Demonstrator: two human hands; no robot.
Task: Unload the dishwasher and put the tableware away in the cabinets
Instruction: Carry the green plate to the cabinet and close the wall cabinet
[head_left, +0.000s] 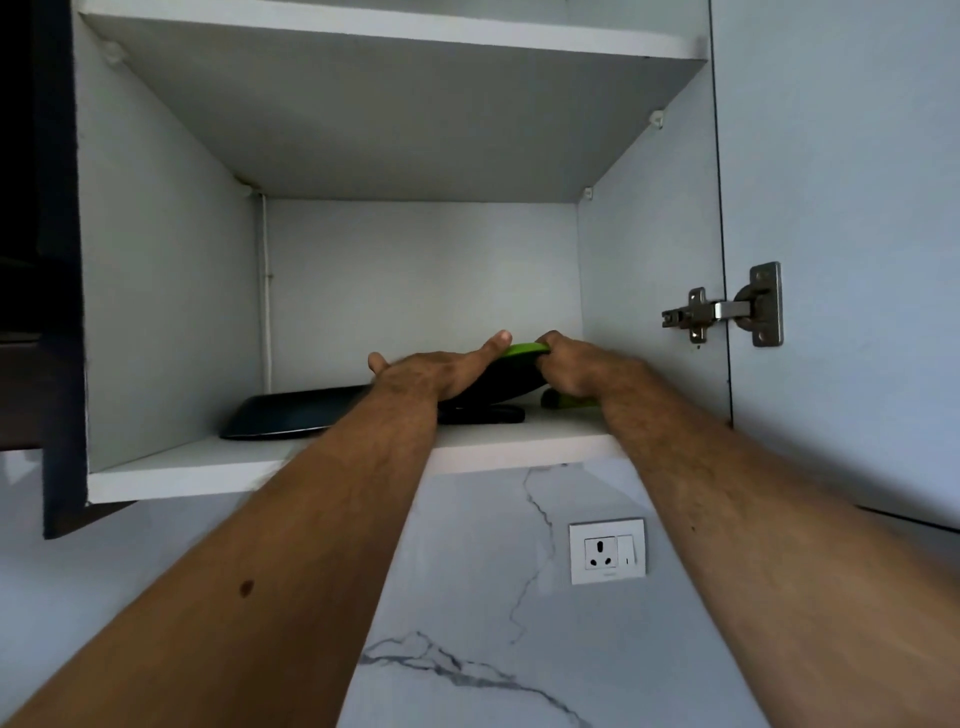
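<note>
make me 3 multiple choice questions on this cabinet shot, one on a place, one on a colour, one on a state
1. Where does the dark tray lie?
A. on the cabinet shelf, left of the hands
B. on the shelf above
C. under the wall socket

2. What colour is the rim of the plate that the hands hold?
A. red
B. green
C. white

3. How is that plate being handled?
A. it lies flat, untouched
B. the left hand and right hand both hold it, tilted
C. one hand holds it outside the cabinet

Answers:
1. A, the tray rests on the lower shelf at the left.
2. B, a green edge shows between the hands.
3. B, both hands are on it and its far edge is raised.
</note>
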